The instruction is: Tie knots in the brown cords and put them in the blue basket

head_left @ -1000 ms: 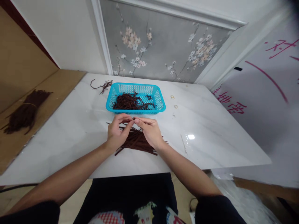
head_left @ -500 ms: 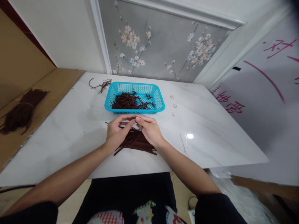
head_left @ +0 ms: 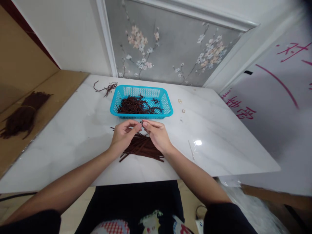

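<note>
Holds a small dark piece mid-scene, above a white table.
Shows, left to right: banded brown bundle; left hand, clamped on piece; blue basket, far; brown strip pile, near; right hand, likewise clamped; pale rings, right.

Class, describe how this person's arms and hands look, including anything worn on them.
Both arms have dark, near-black sleeves, the left sleeve and the right sleeve, ending around the elbows. Below them, the forearms are bare, with no watch or bracelet showing. The left hand and right hand are ungloved; rings or nail details are too small to judge.
</note>
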The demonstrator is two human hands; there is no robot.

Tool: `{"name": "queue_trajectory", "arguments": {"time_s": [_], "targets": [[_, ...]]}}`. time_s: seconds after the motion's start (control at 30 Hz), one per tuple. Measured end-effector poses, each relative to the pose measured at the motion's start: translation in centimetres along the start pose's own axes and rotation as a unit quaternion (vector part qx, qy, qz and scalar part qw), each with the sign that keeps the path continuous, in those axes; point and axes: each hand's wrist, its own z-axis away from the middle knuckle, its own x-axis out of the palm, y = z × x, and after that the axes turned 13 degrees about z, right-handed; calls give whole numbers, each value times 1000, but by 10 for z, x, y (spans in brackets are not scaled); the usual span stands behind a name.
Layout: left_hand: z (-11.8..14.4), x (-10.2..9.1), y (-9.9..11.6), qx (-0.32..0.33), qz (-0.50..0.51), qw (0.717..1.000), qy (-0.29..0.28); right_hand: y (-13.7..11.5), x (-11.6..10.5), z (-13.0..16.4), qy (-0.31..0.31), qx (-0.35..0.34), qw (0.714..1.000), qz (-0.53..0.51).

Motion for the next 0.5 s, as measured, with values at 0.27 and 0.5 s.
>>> {"name": "queue_trajectory", "arguments": {"time_s": [0.27,0.5], "targets": [[0,1,2,-70,26,997,5,2,-2,-1,10,-10,1000,26],[1,-3,3,161,-155,974,-19,2,-6,-1,-13,12,999,27]]}}
